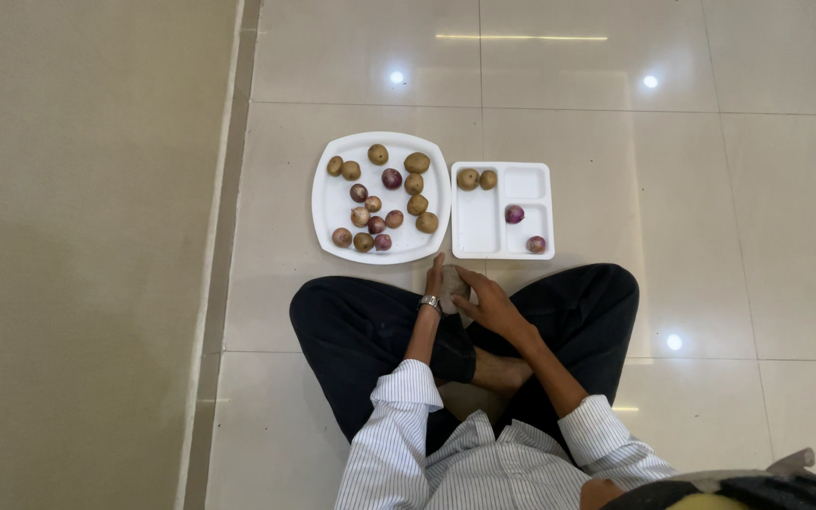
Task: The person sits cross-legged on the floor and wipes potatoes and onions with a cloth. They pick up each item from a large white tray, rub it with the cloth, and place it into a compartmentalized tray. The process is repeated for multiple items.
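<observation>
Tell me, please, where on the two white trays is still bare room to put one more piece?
The divided tray has the most room: its long left compartment is bare below the two potatoes, and the top right compartment is bare. The round plate is crowded in the middle and right; only its left edge is free. Both hands hold something just below the trays.

1. A round plate (328, 203) lies on the floor (710, 189) just left of frame centre, with potatoes and onions scattered on it.
2. A compartment tray (479, 236) sits just right of it, nearly touching.
3. Two potatoes (477, 178) lie in the tray's upper left compartment, one onion (515, 213) in the middle right, another (535, 244) in the lower right.
4. Below both, the left hand (436, 281) and right hand (485, 300) meet around a potato (452, 286).
</observation>
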